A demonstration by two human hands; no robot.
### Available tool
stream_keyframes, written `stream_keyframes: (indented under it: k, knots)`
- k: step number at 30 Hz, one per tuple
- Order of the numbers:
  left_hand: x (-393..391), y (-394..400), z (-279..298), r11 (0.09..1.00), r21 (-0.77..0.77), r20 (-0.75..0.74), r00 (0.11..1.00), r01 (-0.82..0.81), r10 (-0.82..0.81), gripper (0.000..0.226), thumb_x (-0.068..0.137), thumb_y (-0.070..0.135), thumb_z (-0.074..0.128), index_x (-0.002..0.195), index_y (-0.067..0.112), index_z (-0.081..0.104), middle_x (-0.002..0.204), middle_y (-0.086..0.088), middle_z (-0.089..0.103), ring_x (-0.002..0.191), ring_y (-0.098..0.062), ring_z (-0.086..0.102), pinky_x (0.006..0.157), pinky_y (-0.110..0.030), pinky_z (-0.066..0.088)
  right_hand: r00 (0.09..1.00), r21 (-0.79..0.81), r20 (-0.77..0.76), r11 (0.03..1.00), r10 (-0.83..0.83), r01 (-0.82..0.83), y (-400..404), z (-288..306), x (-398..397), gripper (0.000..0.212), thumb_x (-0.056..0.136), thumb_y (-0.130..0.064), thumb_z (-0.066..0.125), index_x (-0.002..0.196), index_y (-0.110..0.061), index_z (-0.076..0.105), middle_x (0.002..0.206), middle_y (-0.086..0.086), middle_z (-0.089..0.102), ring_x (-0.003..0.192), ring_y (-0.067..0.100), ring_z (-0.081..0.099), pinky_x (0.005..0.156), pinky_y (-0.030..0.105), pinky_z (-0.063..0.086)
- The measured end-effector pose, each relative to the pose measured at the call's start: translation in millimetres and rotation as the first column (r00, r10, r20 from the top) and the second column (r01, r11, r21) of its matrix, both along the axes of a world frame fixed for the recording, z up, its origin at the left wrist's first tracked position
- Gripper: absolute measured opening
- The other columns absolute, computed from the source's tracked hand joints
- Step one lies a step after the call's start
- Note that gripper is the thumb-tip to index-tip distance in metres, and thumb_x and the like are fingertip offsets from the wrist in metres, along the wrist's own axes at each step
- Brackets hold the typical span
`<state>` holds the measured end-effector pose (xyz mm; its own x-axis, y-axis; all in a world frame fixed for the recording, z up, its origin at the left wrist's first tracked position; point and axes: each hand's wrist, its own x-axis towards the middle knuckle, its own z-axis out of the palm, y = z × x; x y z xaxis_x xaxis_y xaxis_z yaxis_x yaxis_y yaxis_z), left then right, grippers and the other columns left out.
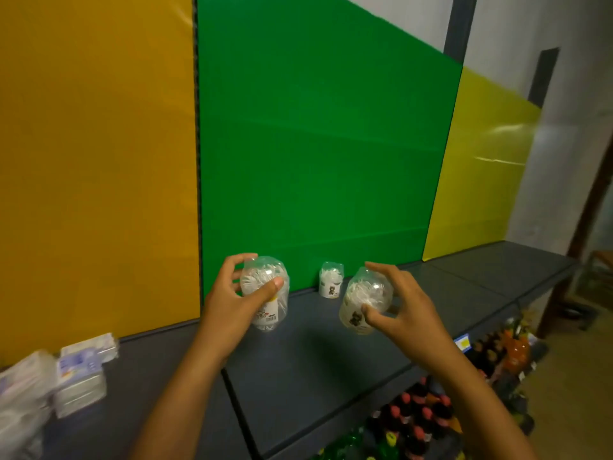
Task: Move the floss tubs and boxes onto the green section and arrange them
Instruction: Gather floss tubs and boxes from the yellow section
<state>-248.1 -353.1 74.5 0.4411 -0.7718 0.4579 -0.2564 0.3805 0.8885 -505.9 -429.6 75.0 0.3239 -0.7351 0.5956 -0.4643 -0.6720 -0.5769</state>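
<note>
One floss tub (331, 280) stands at the foot of the green panel (325, 144), my left hand (232, 300) and right hand (394, 303) each grip another before it (boxes (83, 370) wait well left).

Floss tubs (265, 293) in both hands (229, 303)

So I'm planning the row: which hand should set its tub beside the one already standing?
Right hand: its tub hangs just beside the standing tub; the left hand is farther off.
</note>
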Motion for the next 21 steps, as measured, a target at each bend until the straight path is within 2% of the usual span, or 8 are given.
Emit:
stream_keyframes:
  k: [3,5,7,10,15,21]
  knots:
    - [-6,-45,5,1.0,-0.015,0.003,1.0,0.022,-0.022,0.05,0.075,0.027,0.079,0.118,0.03,0.053,0.111,0.008,0.063,0.09,0.001,0.064,0.069,-0.02,0.055,1.0,-0.02,0.007,1.0,-0.004,0.004,-39,3,-9,0.062,0.079,-0.026,0.073,0.131,-0.046,0.045,0.125,-0.013,0.047,0.11,0.006,0.053,0.091,0.039,0.053]
    - [-13,-74,4,0.999,-0.024,0.011,1.0,0.023,-0.023,0.05,0.075,0.026,0.079,0.118,0.028,0.054,0.111,0.008,0.064,0.087,0.005,0.064,0.067,-0.016,0.054,1.0,-0.024,0.015,1.0,-0.011,0.011,-63,-1,-15,0.063,0.079,-0.026,0.074,0.133,-0.043,0.045,0.127,-0.013,0.047,0.112,0.007,0.053,0.092,0.039,0.053]
    - [-21,-100,-2,0.999,-0.022,0.019,1.0,0.023,-0.023,0.05,0.073,0.027,0.08,0.117,0.028,0.055,0.113,0.006,0.064,0.093,0.001,0.063,0.076,-0.024,0.056,1.0,-0.023,0.019,1.0,-0.019,0.019,-86,-8,-23,0.064,0.079,-0.025,0.074,0.134,-0.039,0.045,0.128,-0.013,0.047,0.114,0.007,0.052,0.093,0.038,0.053]
    - [-32,-134,-18,0.999,0.027,0.063,0.998,0.02,-0.022,0.055,0.066,0.043,0.083,0.113,0.039,0.055,0.12,0.003,0.06,0.105,-0.012,0.06,0.088,-0.042,0.054,0.999,-0.002,0.034,1.0,-0.026,0.026,-119,-20,-36,0.064,0.077,-0.024,0.075,0.133,-0.035,0.045,0.127,-0.011,0.048,0.112,0.008,0.053,0.092,0.038,0.053]
    - [-49,-177,-23,0.997,0.05,0.112,0.993,-0.051,0.045,0.052,0.07,0.041,0.08,0.114,0.039,0.055,0.124,0.002,0.056,0.103,-0.007,0.057,0.089,-0.04,0.053,0.999,0.015,0.047,1.0,-0.002,0.001,-174,-28,-51,0.065,0.076,-0.023,0.075,0.131,-0.032,0.044,0.127,-0.009,0.047,0.112,0.011,0.053,0.095,0.038,0.051]
    - [-68,-223,-30,0.984,0.044,0.114,0.98,-0.17,0.164,0.065,0.054,0.065,0.074,0.113,0.046,0.053,0.124,0.004,0.057,0.106,-0.011,0.06,0.089,-0.045,0.054,0.99,0.02,0.023,0.99,0.137,-0.137,-251,-32,-58,0.064,0.073,-0.023,0.077,0.128,-0.035,0.047,0.121,-0.006,0.047,0.109,0.012,0.055,0.095,0.038,0.05]
